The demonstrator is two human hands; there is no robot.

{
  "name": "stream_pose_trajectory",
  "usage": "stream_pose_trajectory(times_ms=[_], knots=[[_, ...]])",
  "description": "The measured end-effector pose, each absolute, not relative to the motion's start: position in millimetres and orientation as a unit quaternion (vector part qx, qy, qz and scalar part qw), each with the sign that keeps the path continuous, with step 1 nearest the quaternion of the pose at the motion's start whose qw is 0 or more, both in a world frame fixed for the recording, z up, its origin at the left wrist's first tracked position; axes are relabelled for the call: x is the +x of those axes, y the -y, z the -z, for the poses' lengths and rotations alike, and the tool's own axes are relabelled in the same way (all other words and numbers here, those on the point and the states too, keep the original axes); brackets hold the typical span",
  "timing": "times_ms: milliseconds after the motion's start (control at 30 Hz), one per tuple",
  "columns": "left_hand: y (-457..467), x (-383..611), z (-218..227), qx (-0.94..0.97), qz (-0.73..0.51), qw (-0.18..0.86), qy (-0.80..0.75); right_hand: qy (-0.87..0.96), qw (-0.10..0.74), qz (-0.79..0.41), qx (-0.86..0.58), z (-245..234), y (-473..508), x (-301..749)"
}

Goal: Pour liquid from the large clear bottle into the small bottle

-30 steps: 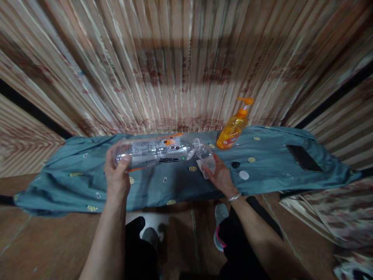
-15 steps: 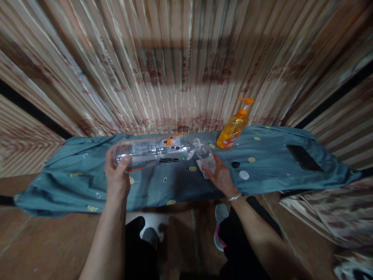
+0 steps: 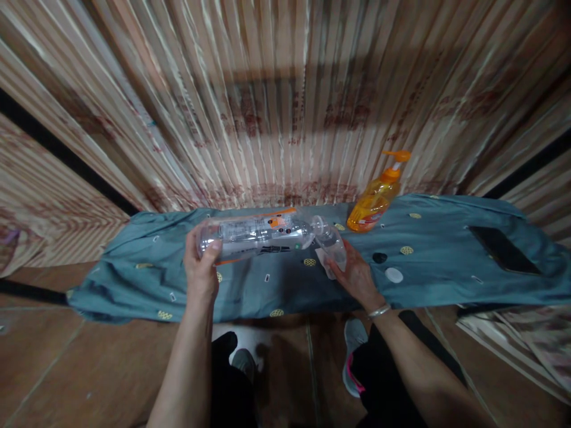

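My left hand [image 3: 203, 255] is wrapped round the base of a large clear plastic bottle [image 3: 263, 235] with an orange and white label. The bottle lies nearly level above the cloth, its neck pointing right. Closed on a smaller clear plastic bottle [image 3: 331, 241] is my right hand [image 3: 354, 270], which wears a silver bangle. The small bottle tilts up to the left, and its mouth meets the mouth of the large one. Whether liquid passes between them I cannot make out.
A teal patterned cloth [image 3: 250, 297] covers the narrow table. On it stand an orange pump bottle [image 3: 372, 202], a dark cap [image 3: 379, 257], a white round lid [image 3: 394, 274] and a black phone [image 3: 504, 249]. A striped curtain [image 3: 276, 119] hangs behind.
The whole view has shifted, so everything appears further right. Both hands keep their grip, and the two bottles stay mouth to mouth in much the same pose.
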State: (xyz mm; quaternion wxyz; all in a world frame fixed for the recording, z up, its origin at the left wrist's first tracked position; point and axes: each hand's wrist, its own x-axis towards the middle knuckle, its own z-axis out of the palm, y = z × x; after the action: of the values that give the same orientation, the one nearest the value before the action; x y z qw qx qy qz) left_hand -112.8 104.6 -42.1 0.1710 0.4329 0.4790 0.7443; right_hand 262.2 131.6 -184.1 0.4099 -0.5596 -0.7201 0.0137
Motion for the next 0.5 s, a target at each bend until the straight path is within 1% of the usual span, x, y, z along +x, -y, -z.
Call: stream_pose_trajectory(times_ms=[167, 500], knots=[[-103.6, -109.2, 38.1, 0.415, -0.753, 0.184, -0.476, 0.723, 0.405, -0.019, -0.56, 183.3, -131.4, 263.3], [-105.3, -115.6, 46.0, 0.44, -0.729, 0.162, -0.499, 0.73, 0.393, -0.003, -0.559, 180.4, -130.5, 262.6]])
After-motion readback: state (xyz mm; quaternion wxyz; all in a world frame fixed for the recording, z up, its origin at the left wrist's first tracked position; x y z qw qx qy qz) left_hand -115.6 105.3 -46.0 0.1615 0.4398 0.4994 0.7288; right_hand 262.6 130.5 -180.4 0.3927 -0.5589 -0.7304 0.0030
